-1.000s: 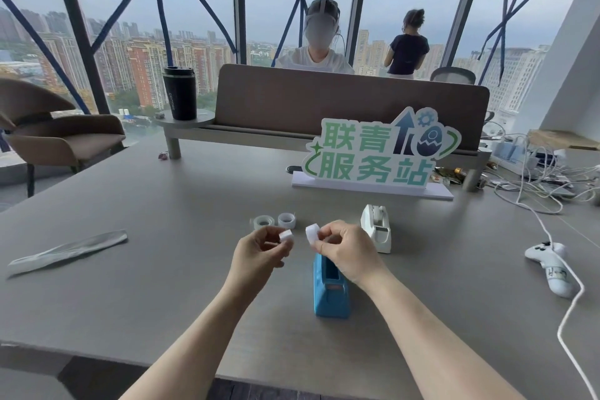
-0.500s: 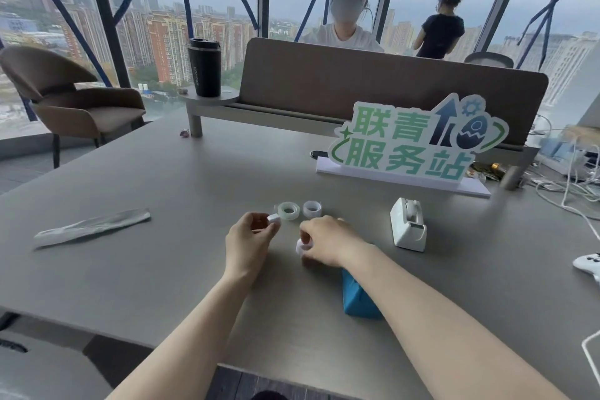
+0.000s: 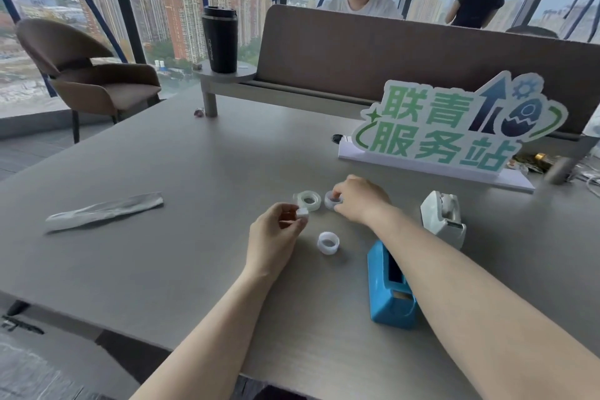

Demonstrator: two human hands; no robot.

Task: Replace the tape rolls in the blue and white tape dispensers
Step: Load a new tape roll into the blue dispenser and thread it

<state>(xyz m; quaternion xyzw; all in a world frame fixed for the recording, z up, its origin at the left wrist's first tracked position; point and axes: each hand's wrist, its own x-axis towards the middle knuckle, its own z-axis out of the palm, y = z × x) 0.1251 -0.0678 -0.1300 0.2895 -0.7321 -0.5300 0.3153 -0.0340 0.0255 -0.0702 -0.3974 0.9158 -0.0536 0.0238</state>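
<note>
The blue tape dispenser stands on the grey table, its slot open, partly behind my right forearm. The white tape dispenser sits further right with a roll inside. My left hand pinches a small white spool core. My right hand has its fingers on a whitish tape roll, which rests on the table beside a clear tape roll. Another whitish ring lies on the table between my hands.
A silvery wrapper lies at the left. A green-lettered sign stands at the back right, a black cup on a raised shelf beside a brown divider. Two people are behind it. A brown chair stands left.
My right hand set the whitish ring down in front of me and reached forward to the roll beside the clear one. My left hand still holds the core. The camera swung left.
</note>
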